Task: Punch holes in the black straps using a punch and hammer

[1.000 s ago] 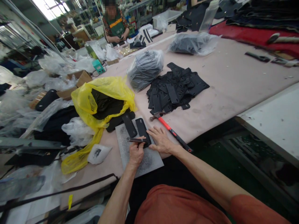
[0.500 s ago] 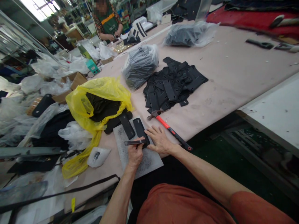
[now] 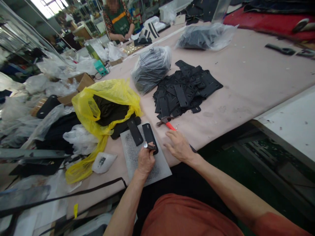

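Observation:
My left hand (image 3: 146,160) is closed around a short metal tool, seemingly a hand punch (image 3: 149,146), over the lower end of a flat black strip (image 3: 148,132). That strip lies on a pale, speckled board (image 3: 133,160), with a second black strip (image 3: 135,131) beside it on the left. My right hand (image 3: 180,147) is over the handle of a claw hammer (image 3: 169,125), its fingers stretched out. Red handle and dark head show beyond the hand; the middle of the handle is hidden under it.
Behind the hammer is a heap of black pieces (image 3: 182,91), next to a filled plastic bag (image 3: 151,68). An open yellow bag (image 3: 108,85) with dark material stands left of the board. A co-worker (image 3: 120,23) is across the table (image 3: 246,75).
My right hand has moved from beside the black strip to over the hammer's handle. The metal tool in my left hand has turned from lying sideways to a different tilt.

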A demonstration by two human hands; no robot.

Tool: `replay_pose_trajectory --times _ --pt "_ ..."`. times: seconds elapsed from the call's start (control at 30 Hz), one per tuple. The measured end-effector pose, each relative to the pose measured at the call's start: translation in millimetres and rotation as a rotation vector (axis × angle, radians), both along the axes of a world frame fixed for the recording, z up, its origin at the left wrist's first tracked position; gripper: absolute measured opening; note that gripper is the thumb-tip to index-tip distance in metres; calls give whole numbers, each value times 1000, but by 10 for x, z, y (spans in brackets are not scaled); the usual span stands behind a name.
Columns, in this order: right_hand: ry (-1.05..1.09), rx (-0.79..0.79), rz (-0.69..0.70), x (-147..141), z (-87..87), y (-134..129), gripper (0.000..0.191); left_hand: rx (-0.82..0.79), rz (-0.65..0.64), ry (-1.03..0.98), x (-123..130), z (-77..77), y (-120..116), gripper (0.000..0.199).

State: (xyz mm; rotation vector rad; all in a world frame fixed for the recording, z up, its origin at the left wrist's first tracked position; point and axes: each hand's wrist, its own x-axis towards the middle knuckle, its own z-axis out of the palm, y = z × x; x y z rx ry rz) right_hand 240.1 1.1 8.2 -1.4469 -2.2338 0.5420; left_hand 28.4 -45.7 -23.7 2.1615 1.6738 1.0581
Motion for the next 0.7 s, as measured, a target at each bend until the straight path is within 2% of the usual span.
replay_pose_trajectory --times 0.07,0.13,0.2,0.27,0.33,0.37,0.43,0.5,0.57,0.63,0.7 --pt "-108 -7 -167 181 36 -3 47 -15 1 -14 5 2 -3 27" --pt "-206 -71 -251 323 41 15 35 -44 14 -6 12 4 -9 27" --pt "-174 -206 -298 389 35 55 18 -70 25 9 18 4 -14 25" --pt "73 -533 -336 374 41 98 8 -91 39 7 20 -2 -20 22" --pt "368 -916 -332 309 72 115 8 -105 55 -9 16 -13 -27 21" --pt "468 -1053 -316 272 103 108 7 -109 62 -17 14 -20 -31 21" --pt "533 -1150 -298 215 221 63 7 -104 64 -25 10 -33 -36 21" --pt "548 -1093 -313 201 462 -1 17 -90 62 -26 11 -37 -39 21" --pt "614 -912 -313 232 856 -67 29 -77 62 -23 15 -28 -39 22" --pt "693 -577 -273 288 1342 -134 36 -67 67 -11 20 -7 -41 22" --pt "756 -181 -232 342 1769 -217 32 -62 74 3 23 17 -45 21"
